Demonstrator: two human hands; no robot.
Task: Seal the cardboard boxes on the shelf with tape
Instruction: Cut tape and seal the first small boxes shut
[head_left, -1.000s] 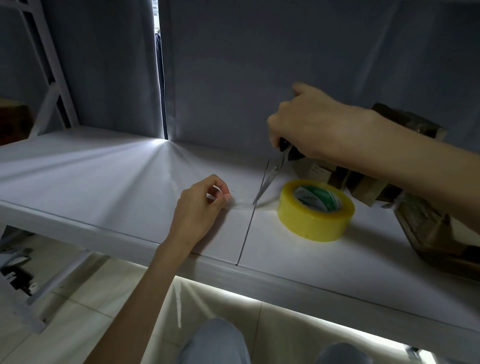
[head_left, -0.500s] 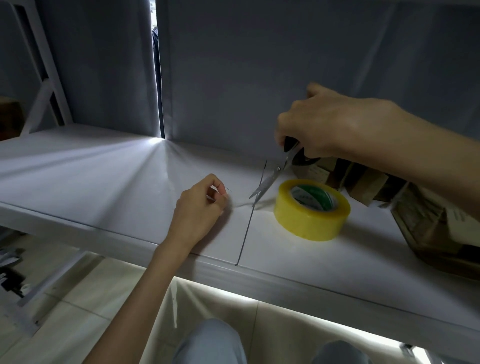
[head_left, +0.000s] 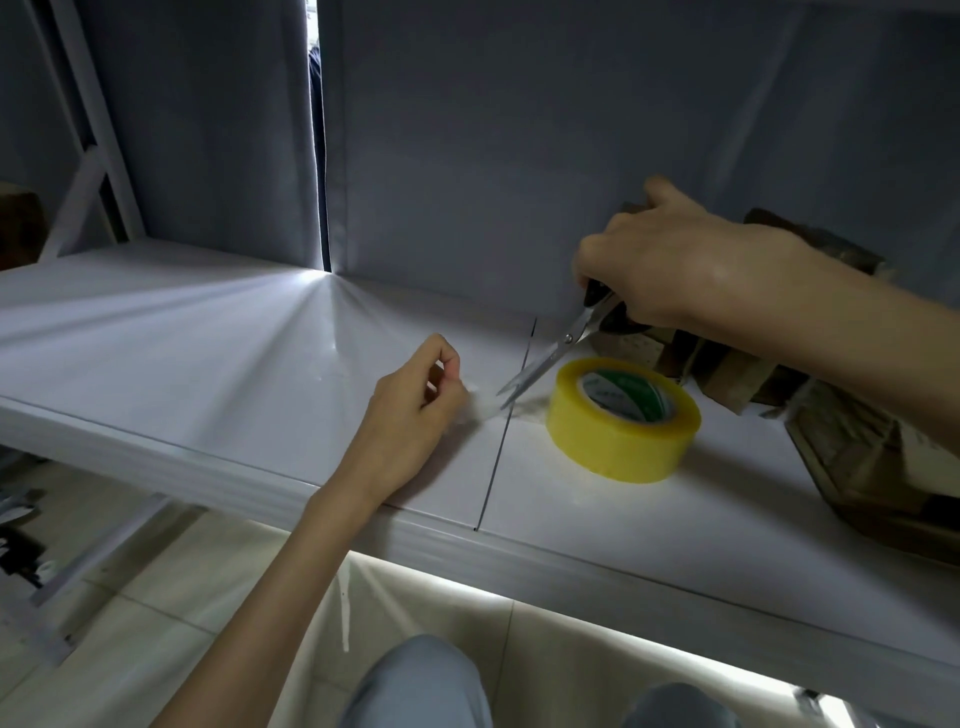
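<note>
The left hand is rested on the white shelf near its front edge, thumb and forefinger pinched on the free end of a clear tape strip. Scissors are gripped by the right hand, fingers closed through the handles, blades slightly parted at the strip. The yellow tape roll is laid flat just beside the blades. Cardboard boxes are seen toward the shelf's right end, partly hidden behind the right forearm.
</note>
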